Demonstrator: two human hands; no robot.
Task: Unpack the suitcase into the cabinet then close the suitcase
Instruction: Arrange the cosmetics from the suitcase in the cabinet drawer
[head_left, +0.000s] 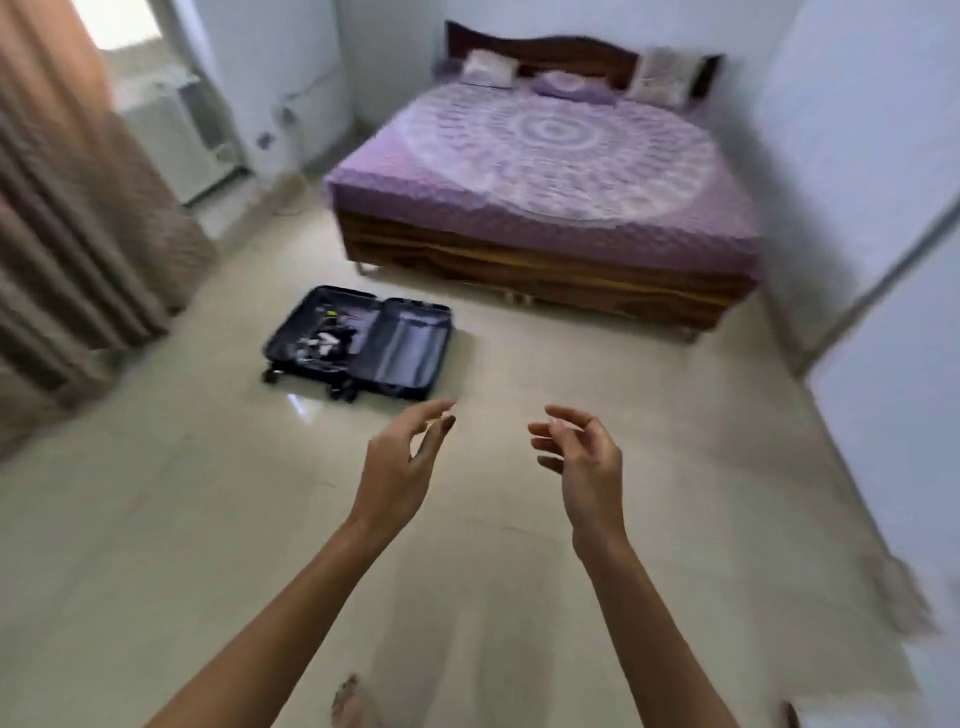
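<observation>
I am holding both hands out in front of me above the floor (208, 519), and neither is gripping anything. My left hand (400, 467) is hanging loose, its fingers relaxed and slightly bent, the thumb standing apart from them. My right hand (584, 457) is mirroring it, palm turned inward, fingers loosely curled with air between them. The two hands are facing each other with a gap between, and they are touching nothing.

The suitcase (358, 343) is lying open flat on the floor, ahead of my left hand and a little to its left, apart from my fingertips. Its left half is holding a jumble of small things, too blurred to name; its right half is showing grey lining. Its wheels are pointing towards me.

Beyond the suitcase a bed (545, 182) is standing against the far wall, wearing a purple cover with a round white pattern, with pillows (665, 73) sitting at its head. A curtain (67, 208) is hanging along the left side. A white unit (176, 135) is sitting near the far left corner. My foot (348, 701) is showing at the bottom edge.
</observation>
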